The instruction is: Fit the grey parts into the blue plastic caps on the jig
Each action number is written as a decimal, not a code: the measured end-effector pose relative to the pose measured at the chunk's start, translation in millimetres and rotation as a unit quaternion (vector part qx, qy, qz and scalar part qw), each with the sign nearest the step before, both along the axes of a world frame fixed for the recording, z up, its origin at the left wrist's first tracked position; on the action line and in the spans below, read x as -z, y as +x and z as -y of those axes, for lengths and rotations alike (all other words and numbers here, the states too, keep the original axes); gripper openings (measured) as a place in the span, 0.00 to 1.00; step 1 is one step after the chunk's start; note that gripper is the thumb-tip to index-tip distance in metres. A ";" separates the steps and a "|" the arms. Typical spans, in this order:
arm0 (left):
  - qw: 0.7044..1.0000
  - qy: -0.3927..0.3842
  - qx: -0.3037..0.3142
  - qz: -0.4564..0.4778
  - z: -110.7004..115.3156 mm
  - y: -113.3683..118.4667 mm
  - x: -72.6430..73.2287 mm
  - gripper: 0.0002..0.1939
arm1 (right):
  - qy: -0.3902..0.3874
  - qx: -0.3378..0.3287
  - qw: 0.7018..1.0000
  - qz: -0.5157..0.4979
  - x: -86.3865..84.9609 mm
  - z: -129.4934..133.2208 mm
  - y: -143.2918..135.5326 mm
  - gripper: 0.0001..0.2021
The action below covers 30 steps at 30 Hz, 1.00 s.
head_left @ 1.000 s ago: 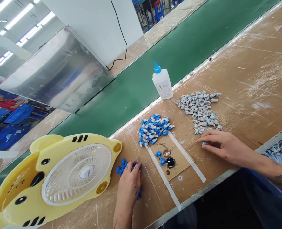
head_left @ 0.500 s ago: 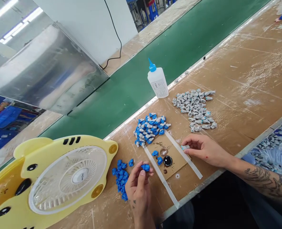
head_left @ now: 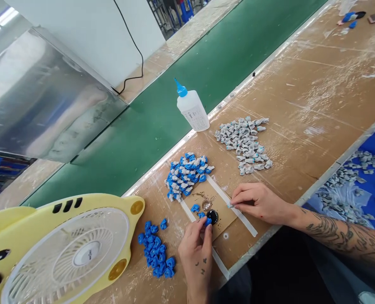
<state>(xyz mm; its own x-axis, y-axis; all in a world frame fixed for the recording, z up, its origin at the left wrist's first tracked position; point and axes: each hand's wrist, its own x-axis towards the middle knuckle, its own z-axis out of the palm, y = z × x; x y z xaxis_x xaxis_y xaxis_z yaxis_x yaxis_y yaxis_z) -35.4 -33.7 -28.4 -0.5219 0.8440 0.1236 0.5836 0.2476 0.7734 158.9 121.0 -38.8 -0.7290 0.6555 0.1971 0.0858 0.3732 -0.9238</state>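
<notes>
Blue piece (head_left: 208,221): one, in the left hand's grip; it is over the cardboard, right by the black cap's rim; whether it touches the cap I cannot tell.
Left hand (head_left: 197,242): thumb and fingertips pinched on that blue piece; a fingertip hold, likely to leave part of it exposed.
Right hand (head_left: 259,202): pinched at the cardboard's right side on a small part (head_left: 229,205); only a teal end shows, the rest being hidden by the fingers.
Cardboard (head_left: 224,209): one sheet on the worktop (head_left: 304,114), with two tape strips (head_left: 246,223) along its sides, probably to stop it sliding.
Black cap (head_left: 213,215): one, on the cardboard, dark and glossy inside; one clear disc (head_left: 206,205) lies just beyond it; two loose blue bits (head_left: 195,207) lie to their left.
Blue pile (head_left: 156,249): left of the cardboard, roughly two dozen, overlapping, one lying apart; probably kept within the left hand's reach.
Grey pile (head_left: 243,141): beyond the cardboard to the right, dozens, too heaped to count; handy for the right hand.
Blue-and-grey pile (head_left: 187,174): at the cardboard's far end, dozens, uncountable.
Bottle (head_left: 194,110): one, upright beyond the cardboard, presumably so it won't leak.
</notes>
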 end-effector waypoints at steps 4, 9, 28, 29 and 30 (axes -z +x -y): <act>0.996 0.011 0.023 -0.089 -6.3 6.8 -3.3 0.09 | 0.015 0.001 1.000 -0.013 0.2 0.4 -0.1 0.10; 0.998 0.006 -0.008 -0.065 -8.3 11.2 -11.2 0.10 | -0.004 0.007 0.999 -0.039 -1.7 2.2 -3.8 0.09; 0.896 0.067 -0.205 0.388 -21.1 26.2 -21.3 0.20 | 0.005 -0.016 0.992 -0.123 -14.1 25.7 -40.4 0.11; 0.900 0.063 -0.197 0.383 -20.0 24.6 -21.6 0.19 | 0.010 -0.025 0.992 -0.119 -15.4 24.0 -40.9 0.12; 0.905 0.059 -0.188 0.376 -19.0 23.1 -21.9 0.19 | 0.012 -0.032 0.993 -0.116 -16.7 22.6 -41.4 0.12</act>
<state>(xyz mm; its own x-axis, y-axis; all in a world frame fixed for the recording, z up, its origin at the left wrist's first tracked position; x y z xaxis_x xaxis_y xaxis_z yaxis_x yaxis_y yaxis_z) -12.3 -14.7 -6.5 -0.7435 0.5934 -0.3083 -0.2279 0.2085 0.9511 117.5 98.4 -22.1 -0.7020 0.6027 0.3794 -0.1527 0.3930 -0.9068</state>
